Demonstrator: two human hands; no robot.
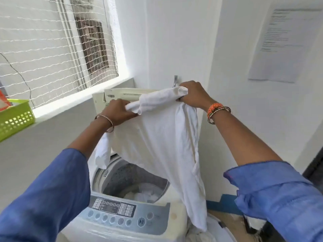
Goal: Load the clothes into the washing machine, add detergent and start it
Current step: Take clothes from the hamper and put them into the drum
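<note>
Fingers of left hand (116,110) and right hand (194,95) curl tight, gripping white garment (157,142) above washing machine (122,215).

Soft white cloth garment (157,137); perforated metal drum (125,175).

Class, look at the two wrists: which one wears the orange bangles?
The right wrist, beside the right hand holding the white garment. The left wrist has only a thin metal bangle, no orange.

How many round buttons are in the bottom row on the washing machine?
7 that I can see on the washing machine: six small ones from across to, and a bigger one. Blur may hide more.
</note>
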